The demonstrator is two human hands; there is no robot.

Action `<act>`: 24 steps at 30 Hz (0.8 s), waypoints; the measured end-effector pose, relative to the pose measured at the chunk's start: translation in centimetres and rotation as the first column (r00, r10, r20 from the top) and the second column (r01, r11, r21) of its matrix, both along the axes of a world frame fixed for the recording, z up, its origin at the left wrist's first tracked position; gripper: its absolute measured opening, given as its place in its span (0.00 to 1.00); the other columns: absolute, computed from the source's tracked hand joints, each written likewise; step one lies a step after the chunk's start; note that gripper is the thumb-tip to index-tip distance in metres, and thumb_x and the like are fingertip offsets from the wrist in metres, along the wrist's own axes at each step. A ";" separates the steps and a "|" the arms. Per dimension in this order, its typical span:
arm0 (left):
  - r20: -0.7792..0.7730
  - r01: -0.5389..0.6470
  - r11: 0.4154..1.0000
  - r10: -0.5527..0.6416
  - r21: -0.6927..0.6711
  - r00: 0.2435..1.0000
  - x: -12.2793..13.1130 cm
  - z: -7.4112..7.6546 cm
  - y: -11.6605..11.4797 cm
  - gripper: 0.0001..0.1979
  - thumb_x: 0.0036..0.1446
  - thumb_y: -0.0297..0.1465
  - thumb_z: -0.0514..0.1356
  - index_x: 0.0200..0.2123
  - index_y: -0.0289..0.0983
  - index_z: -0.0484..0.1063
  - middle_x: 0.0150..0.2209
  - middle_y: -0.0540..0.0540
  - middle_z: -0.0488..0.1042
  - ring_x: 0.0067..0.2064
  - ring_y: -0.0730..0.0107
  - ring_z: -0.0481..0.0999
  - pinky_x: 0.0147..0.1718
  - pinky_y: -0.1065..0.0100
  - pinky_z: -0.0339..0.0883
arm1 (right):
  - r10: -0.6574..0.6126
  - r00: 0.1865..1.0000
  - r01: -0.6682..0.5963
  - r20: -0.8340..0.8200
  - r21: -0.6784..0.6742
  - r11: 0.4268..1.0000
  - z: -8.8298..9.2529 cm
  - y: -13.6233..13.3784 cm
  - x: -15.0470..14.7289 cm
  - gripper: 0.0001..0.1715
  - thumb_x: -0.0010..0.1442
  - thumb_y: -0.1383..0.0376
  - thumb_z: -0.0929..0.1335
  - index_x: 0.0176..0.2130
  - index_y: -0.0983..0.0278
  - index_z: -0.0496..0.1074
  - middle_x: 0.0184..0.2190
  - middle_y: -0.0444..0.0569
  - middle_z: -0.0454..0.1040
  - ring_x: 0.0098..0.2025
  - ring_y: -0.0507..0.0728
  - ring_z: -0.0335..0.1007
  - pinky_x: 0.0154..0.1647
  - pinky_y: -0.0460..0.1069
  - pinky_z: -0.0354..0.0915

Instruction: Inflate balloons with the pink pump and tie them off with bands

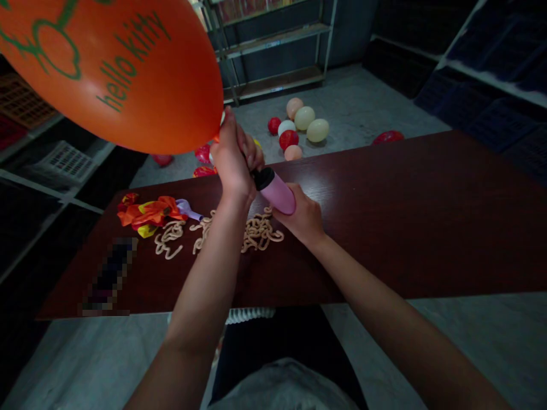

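A large inflated orange balloon (162,85) with green "hello kitty" print fills the upper left. My left hand (235,154) is closed around its neck, where it meets the black end of a pink hand pump (280,192). My fingers hide the nozzle and the balloon's mouth. My right hand (305,216) grips the pump's pink body from the right. Below the hands lie curly beige strands (260,230) in loose heaps on the table. To their left is a pile of uninflated balloons (156,212) in orange, yellow and red, with a lilac balloon (187,208) beside it.
The dark brown table (405,228) spans the view. A pixelated dark object (111,276) lies at its left. Beyond the far edge, several inflated balloons (305,118) rest on the floor. Metal shelving (273,42) stands behind, with shelves of crates (68,159) at the left.
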State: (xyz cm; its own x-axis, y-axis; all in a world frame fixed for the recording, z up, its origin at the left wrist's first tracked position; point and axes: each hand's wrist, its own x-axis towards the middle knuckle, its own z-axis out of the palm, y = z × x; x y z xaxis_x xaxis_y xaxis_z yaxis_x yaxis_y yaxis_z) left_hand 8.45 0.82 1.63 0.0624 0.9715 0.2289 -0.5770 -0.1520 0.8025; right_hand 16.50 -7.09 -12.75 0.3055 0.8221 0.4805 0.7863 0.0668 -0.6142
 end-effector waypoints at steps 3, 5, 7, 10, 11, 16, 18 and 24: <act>0.008 0.006 0.999 -0.006 -0.042 1.000 0.3 -0.9 -0.1 0.30 0.69 0.48 0.51 0.19 0.40 0.46 0.13 0.58 0.41 0.14 0.81 0.40 0.17 0.68 0.36 | -0.033 0.999 0.033 0.035 0.003 0.999 0.0 -0.1 0.1 0.25 0.58 0.54 0.70 0.53 0.58 0.68 0.43 0.51 0.80 0.41 0.64 0.78 0.36 0.55 0.69; 0.009 -0.011 0.998 0.012 -0.065 1.000 -0.3 -1.2 0.0 0.30 0.67 0.51 0.52 0.20 0.40 0.46 0.14 0.58 0.41 0.15 0.80 0.40 0.18 0.68 0.37 | -0.027 0.998 0.027 0.062 0.001 1.000 0.0 -0.1 0.1 0.26 0.57 0.54 0.70 0.53 0.59 0.68 0.42 0.51 0.80 0.41 0.64 0.78 0.36 0.55 0.69; 0.018 -0.031 0.995 0.032 -0.094 0.999 -1.4 -1.5 0.2 0.30 0.68 0.51 0.50 0.20 0.40 0.46 0.14 0.58 0.40 0.15 0.79 0.40 0.18 0.67 0.37 | -0.011 0.996 0.011 0.093 -0.002 1.000 0.0 0.0 0.1 0.26 0.57 0.53 0.71 0.52 0.59 0.69 0.41 0.50 0.80 0.40 0.63 0.78 0.36 0.54 0.68; 0.039 -0.039 0.990 0.045 -0.139 0.998 -3.5 -2.2 0.5 0.28 0.70 0.48 0.46 0.21 0.41 0.46 0.15 0.57 0.41 0.16 0.77 0.40 0.20 0.66 0.38 | 0.052 0.987 -0.052 0.153 -0.007 0.999 0.0 0.2 0.1 0.27 0.56 0.53 0.72 0.53 0.59 0.70 0.42 0.50 0.80 0.41 0.63 0.78 0.36 0.53 0.68; 0.045 -0.041 0.988 0.049 -0.151 0.998 -4.3 -2.5 0.6 0.27 0.70 0.47 0.46 0.21 0.41 0.46 0.15 0.57 0.41 0.16 0.78 0.41 0.20 0.65 0.39 | 0.083 0.981 -0.083 0.176 -0.008 0.997 -0.1 0.2 0.0 0.28 0.57 0.52 0.72 0.54 0.59 0.69 0.43 0.50 0.80 0.42 0.63 0.78 0.37 0.53 0.68; 0.104 -0.104 0.979 0.123 -0.177 0.987 -8.6 -3.2 0.5 0.26 0.70 0.43 0.48 0.21 0.41 0.45 0.16 0.57 0.41 0.17 0.78 0.42 0.22 0.66 0.41 | 0.179 0.935 -0.180 0.306 -0.027 0.983 -0.1 0.2 -0.4 0.28 0.58 0.54 0.72 0.56 0.59 0.69 0.47 0.50 0.80 0.45 0.62 0.78 0.40 0.53 0.69; 0.141 -0.139 0.973 0.166 -0.182 0.976 -10.4 -2.9 0.2 0.25 0.71 0.40 0.48 0.21 0.40 0.44 0.15 0.57 0.41 0.16 0.77 0.43 0.21 0.66 0.41 | 0.188 0.915 -0.188 0.357 -0.035 0.982 -0.1 0.0 -0.5 0.28 0.58 0.53 0.72 0.55 0.60 0.69 0.46 0.50 0.80 0.44 0.62 0.78 0.40 0.52 0.69; 0.255 -0.239 0.953 0.282 -0.186 0.925 -16.0 -2.4 -1.0 0.26 0.71 0.37 0.47 0.19 0.39 0.44 0.14 0.55 0.41 0.15 0.77 0.43 0.17 0.68 0.41 | 0.246 0.834 -0.240 0.493 -0.075 0.968 0.1 -0.3 -0.4 0.28 0.59 0.52 0.71 0.54 0.61 0.71 0.45 0.51 0.80 0.44 0.62 0.78 0.41 0.52 0.68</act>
